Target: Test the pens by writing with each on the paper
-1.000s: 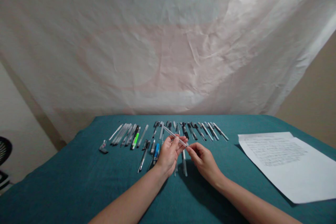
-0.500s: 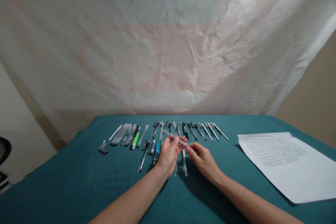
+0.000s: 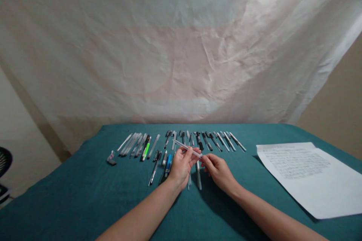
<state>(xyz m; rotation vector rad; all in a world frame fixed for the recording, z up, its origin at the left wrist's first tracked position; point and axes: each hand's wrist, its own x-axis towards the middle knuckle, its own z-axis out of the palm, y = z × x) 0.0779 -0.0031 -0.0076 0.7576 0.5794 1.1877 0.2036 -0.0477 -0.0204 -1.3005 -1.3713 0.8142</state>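
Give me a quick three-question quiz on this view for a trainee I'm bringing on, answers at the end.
1. Multiple choice: what does the left hand hold?
a) a pair of scissors
b) a slim pale rod
c) a cup

2. True or false: the sheet of paper lies to the right of the pens.

3. Short answer: which lies nearer the left hand, the green pen or the blue pen?

Key:
1. b
2. True
3. The blue pen, right beside the hand; the green pen lies farther to the left.
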